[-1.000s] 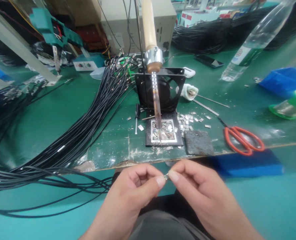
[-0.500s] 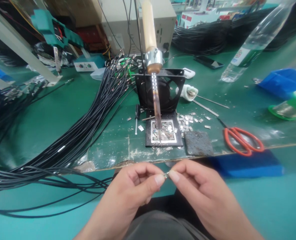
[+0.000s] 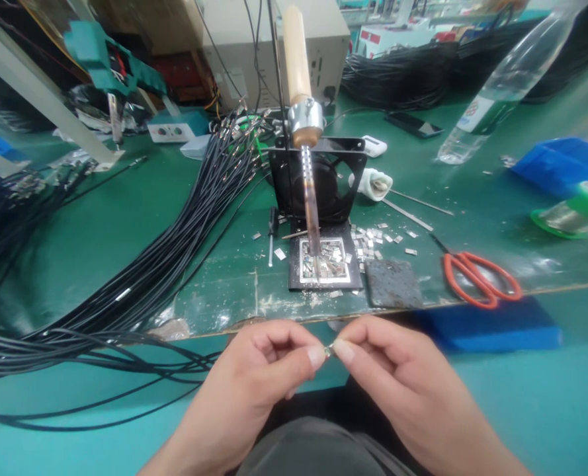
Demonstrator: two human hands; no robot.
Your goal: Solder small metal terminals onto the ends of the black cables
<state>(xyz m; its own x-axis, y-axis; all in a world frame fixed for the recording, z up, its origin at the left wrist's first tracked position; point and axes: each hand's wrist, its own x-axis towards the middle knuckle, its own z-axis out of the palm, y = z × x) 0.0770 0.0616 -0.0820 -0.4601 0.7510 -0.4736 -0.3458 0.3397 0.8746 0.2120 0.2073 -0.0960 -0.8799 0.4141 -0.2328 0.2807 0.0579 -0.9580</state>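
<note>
Just in front of the bench edge, my left hand and my right hand meet fingertip to fingertip. Between them they pinch a small metal connector, mostly covered by thumbs and forefingers. Both hands are closed. Above them, a soldering iron with a wooden handle points tip down at a white-framed tray of small metal pieces. Behind the iron stands a black fan. Loose metal pieces are scattered to the right of the tray, and a dark grey block lies nearby.
Red-handled scissors lie at the right edge above a blue bin. A solder spool and a plastic bottle stand farther right. Bundled black cables cover the left and hang over the edge. A screwdriver lies left of the tray.
Almost nothing differs. Both hands keep the same pinch on the connector, with only a very slight shift of the fingers and of the view.
</note>
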